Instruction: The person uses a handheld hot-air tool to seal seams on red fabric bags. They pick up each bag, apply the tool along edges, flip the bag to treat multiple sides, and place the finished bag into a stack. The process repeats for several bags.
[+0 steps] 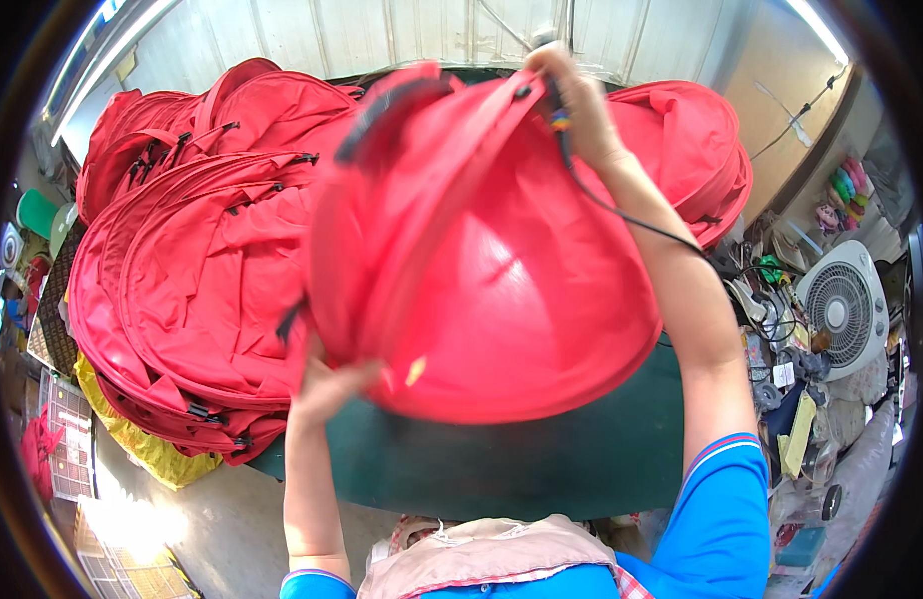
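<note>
A red fabric canopy, domed with a curved rim and resembling a stroller hood, hangs tilted above the table and is smeared by motion. At its lower left edge my left hand has its fingers closed on the fabric. High up at the far right, my right hand grips the canopy's upper edge, near a black fitting. A black cable runs down from beside my right hand and passes across my right forearm. A blurred dark strip shows at the canopy's top left.
Stacked red canopies with black clips cover the left of the dark green table. More canopies lie behind at the right. A white fan stands among clutter at the right. A yellow bag sits below the left stack.
</note>
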The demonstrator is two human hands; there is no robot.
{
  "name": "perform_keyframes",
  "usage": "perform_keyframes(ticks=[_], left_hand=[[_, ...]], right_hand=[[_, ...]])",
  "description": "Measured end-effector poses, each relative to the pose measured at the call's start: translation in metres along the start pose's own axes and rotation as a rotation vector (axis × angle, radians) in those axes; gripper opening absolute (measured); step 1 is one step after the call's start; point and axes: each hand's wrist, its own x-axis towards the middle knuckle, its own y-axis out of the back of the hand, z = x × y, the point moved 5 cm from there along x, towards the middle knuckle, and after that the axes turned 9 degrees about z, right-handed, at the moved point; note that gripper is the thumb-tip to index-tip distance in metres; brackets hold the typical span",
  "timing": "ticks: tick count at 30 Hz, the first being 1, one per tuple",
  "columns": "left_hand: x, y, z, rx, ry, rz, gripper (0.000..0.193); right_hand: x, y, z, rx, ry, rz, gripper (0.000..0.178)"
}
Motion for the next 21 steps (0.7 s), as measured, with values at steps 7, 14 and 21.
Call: perform_keyframes(ticks=[7, 14, 21], left_hand=[[0.008, -0.145, -0.026, -1.015, 0.233, 0.104, 0.054], [0.049, -0.146, 0.006, -1.142, -0.003, -0.014, 0.055], [0.039, -0.161, -0.028, -0.787, 0.356, -0.238, 0.074]], right_hand=[[0.023, 0.049, -0.088, 0.507, 0.077, 0.574, 0.018], [-0.048, 0.033, -0.057, -0.286, 0.328, 0.427, 0.045], [-0.102, -0.015, 0.012, -0.214, 0.073, 0.464, 0.037]])
